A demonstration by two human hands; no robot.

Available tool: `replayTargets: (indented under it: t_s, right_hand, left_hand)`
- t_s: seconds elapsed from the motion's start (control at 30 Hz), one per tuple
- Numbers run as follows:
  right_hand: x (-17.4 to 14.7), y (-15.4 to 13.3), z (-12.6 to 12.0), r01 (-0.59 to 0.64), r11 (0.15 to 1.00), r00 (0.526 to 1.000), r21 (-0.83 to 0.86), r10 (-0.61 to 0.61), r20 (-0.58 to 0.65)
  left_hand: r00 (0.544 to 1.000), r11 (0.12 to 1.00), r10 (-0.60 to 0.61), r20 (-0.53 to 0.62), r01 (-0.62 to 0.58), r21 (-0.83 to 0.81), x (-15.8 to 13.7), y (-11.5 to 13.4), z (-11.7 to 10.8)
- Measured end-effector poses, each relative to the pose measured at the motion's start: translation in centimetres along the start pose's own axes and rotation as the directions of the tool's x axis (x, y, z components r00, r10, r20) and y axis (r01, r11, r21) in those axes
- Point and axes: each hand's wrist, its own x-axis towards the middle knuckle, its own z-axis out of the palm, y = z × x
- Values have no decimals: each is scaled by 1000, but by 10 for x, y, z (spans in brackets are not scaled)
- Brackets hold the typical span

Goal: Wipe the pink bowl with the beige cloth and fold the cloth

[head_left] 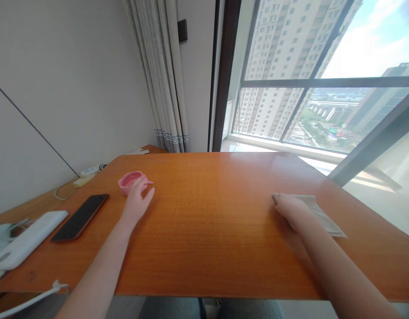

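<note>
On the left part of the wooden table (198, 212) sits a small pink bowl (126, 184) with a wavy rim, perhaps an ashtray. My left hand (136, 201) is at the bowl's near right side, with thumb and index finger apart. Its other fingers are partly hidden, and whether they touch the bowl I cannot tell. Over on the right, my right hand (289, 207) presses down on a thin pale grey cloth (320, 217). A bunched edge of the cloth shows at the fingertips, and the rest lies flat to the right under the wrist.
A dark phone (81, 218) lies left of my left forearm. Beyond it are a long white device (30, 239) and a white cable (41, 296) at the near left corner. A power strip (91, 170) rests by the wall. A large window (310, 84) stands behind the table's right side.
</note>
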Motion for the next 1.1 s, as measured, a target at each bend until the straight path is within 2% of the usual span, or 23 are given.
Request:
replayTargets:
  t_s: [0.07, 0.13, 0.2, 0.27, 0.33, 0.37, 0.4, 0.47, 0.5, 0.53, 0.57, 0.67, 0.77, 0.83, 0.9, 0.97, 1.03, 1.1]
  right_hand:
    - [-9, -18, 0, 0, 1000, 1000, -14, 1, 31]
    - [-24, -50, -3, 39, 999, 998, -20, -38, 47]
    - [-43, -92, -6, 200, 980, 980, 13, -200, 9]
    - [-63, -136, -9, 343, 931, 939, 125, -341, -40]
    - [-80, -178, -10, 438, 857, 899, 271, -420, -124]
    - [-88, -196, -10, 502, 782, 863, 370, -479, -157]
    - [-95, -211, -11, 570, 659, 808, 491, -559, -188]
    - [-104, -232, -14, 597, 414, 714, 687, -665, -219]
    - [-105, -238, -15, 596, 332, 689, 731, -680, -253]
    - [-104, -240, -15, 607, 293, 680, 739, -672, -293]
    - [-100, -239, -15, 632, 288, 682, 719, -648, -340]
    - [-74, -222, -4, 686, 354, 695, 636, -576, -429]
    - [-43, -199, 15, 615, 442, 775, 653, -491, -398]
    - [-28, -188, 24, 530, 464, 834, 710, -435, -338]
    - [-22, -183, 27, 485, 474, 859, 735, -419, -296]
    - [-24, -183, 26, 526, 503, 835, 686, -459, -304]
    - [-29, -184, 24, 601, 529, 786, 599, -527, -324]
    - [-33, -185, 22, 647, 529, 749, 549, -575, -329]
  left_hand:
    - [984, 985, -37, 177, 65, -158, -14, 17, 11]
    - [926, 970, -28, 376, 116, -215, -27, 34, 22]
    - [852, 963, -33, 522, 168, -213, -37, 48, 30]
    - [832, 959, -76, 550, 212, -188, -42, 55, 36]
    - [862, 960, -126, 491, 231, -158, -44, 56, 38]
    - [876, 961, -150, 458, 238, -140, -44, 53, 38]
    - [884, 963, -172, 435, 245, -116, -44, 50, 37]
    - [885, 967, -219, 410, 252, -29, -45, 40, 33]
    - [884, 967, -247, 397, 254, 36, -46, 34, 30]
    - [883, 962, -273, 383, 253, 105, -47, 29, 27]
    - [882, 955, -292, 371, 245, 168, -47, 24, 24]
    - [872, 946, -293, 391, 204, 252, -48, 11, 15]
    - [858, 943, -292, 423, 183, 279, -46, 4, 6]
    - [881, 931, -285, 378, 160, 328, -45, 6, 2]
    - [929, 933, -196, 315, 78, 351, -45, 13, 0]
    - [936, 947, -58, 347, -58, 316, -48, 23, 3]
    - [870, 952, 19, 492, -166, 258, -53, 30, 7]
    - [796, 943, -12, 606, -193, 272, -60, 31, 8]
